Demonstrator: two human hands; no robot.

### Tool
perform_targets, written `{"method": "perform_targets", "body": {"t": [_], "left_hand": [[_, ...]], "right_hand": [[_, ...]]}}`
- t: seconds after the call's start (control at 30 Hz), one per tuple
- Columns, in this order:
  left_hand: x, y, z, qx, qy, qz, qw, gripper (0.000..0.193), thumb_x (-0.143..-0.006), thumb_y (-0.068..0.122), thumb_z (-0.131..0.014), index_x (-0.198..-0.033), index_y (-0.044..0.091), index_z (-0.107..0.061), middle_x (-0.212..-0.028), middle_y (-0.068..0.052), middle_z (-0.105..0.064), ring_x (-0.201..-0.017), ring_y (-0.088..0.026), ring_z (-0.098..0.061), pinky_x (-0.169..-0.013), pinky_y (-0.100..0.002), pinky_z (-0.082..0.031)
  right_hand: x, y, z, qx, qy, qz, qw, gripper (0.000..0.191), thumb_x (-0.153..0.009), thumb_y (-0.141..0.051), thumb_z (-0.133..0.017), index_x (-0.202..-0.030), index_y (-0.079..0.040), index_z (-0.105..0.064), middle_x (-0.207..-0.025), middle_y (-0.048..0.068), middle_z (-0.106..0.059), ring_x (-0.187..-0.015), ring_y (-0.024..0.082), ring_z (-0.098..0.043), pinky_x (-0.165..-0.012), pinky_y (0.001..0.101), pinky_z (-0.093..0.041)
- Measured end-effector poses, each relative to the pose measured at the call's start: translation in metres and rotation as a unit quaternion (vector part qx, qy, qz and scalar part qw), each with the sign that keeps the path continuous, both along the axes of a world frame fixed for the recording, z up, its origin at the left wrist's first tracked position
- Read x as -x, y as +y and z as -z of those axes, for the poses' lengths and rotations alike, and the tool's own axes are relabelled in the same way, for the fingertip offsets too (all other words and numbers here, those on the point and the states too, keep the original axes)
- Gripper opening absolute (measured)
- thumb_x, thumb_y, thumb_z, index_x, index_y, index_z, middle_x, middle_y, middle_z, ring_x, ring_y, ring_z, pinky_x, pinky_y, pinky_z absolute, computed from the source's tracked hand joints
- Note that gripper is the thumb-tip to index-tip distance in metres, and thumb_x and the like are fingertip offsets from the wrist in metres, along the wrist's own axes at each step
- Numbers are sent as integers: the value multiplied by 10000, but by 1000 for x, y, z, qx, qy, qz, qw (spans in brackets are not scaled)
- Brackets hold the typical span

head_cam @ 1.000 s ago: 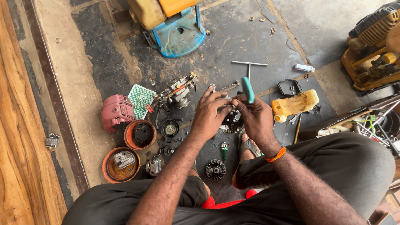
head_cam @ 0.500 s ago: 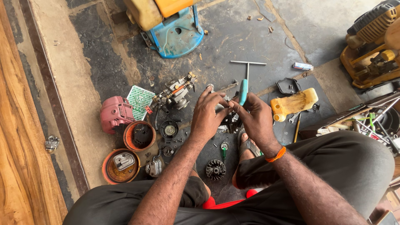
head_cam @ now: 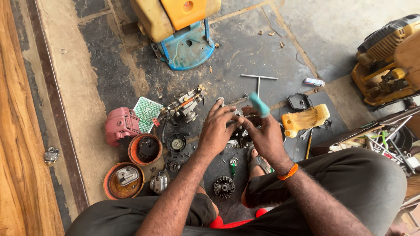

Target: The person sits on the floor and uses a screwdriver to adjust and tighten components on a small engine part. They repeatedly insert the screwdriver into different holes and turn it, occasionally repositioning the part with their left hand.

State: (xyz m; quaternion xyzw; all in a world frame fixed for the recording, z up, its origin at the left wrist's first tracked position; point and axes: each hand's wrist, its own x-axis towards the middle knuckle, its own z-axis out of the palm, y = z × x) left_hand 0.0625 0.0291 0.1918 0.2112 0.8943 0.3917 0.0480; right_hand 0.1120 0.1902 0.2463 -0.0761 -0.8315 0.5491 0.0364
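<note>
Both your hands met low over the floor, forearms angled in from your knees. Your left hand (head_cam: 217,131) lay palm down with fingers spread and curled onto a small dark engine part (head_cam: 239,133), steadying it from the left side. Your right hand (head_cam: 264,135) came in from the right, wrist wearing an orange band (head_cam: 288,172), and its grip was closed around a teal-handled tool (head_cam: 259,105), whose handle stuck up and away above your knuckles. The tool's working end ran down toward the engine part and was hidden by your fingers, so whether it touched the part could not be told. The engine part sat on the floor between the two hands, directly beneath the fingertips of both, just ahead of your sandalled foot (head_cam: 257,161).

Just left of your left hand lay a carburettor-like assembly (head_cam: 186,105), with a red engine cover (head_cam: 120,125) and two orange bowls (head_cam: 144,149) farther left. A finned flywheel (head_cam: 224,186) lay near your left knee. Beyond your right hand rested a T-handle wrench (head_cam: 258,81) and a yellowish fuel tank (head_cam: 305,119).
</note>
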Motion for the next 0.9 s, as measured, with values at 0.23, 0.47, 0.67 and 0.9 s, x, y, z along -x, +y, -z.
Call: {"method": "perform_targets", "body": {"t": [0.23, 0.47, 0.67, 0.9], "left_hand": [[-1, 2, -11, -12, 0, -22, 1000, 218, -854, 251, -819, -953, 91, -711, -1379, -60, -635, -1495, -333, -361, -1217, -545, -324], [2, 2, -13, 20, 2, 18, 1000, 196, -886, 207, -777, -1070, 137, -777, -1403, -65, -598, -1483, -370, -316, -1187, -570, -294], [0, 3, -5, -6, 16, 1, 1000, 205, -904, 188, -757, -1095, 113, -757, -1393, -43, -631, -1494, -355, -354, -1202, -549, -344], [-1, 5, -12, -7, -14, -20, 1000, 184, -877, 232, -788, -994, 99, -737, -1378, -46, -629, -1490, -333, -354, -1189, -528, -360]], "right_hand": [[4, 0, -5, -6, -2, 14, 1000, 263, -923, -250, -767, -1064, -28, -749, -921, 64, -803, -842, 130, -740, -734, 287, -586], [6, 1, -5, -8, -14, 5, 1000, 278, -933, -267, -742, -1106, -50, -754, -950, 52, -806, -886, 113, -754, -777, 287, -596], [4, 2, -4, 10, -8, 10, 1000, 321, -895, -262, -784, -1097, -34, -685, -940, 46, -759, -864, 121, -718, -758, 289, -602], [3, 4, 0, -7, 8, 5, 1000, 240, -928, -250, -760, -1027, -40, -701, -935, 34, -765, -875, 84, -726, -770, 269, -604]]}}
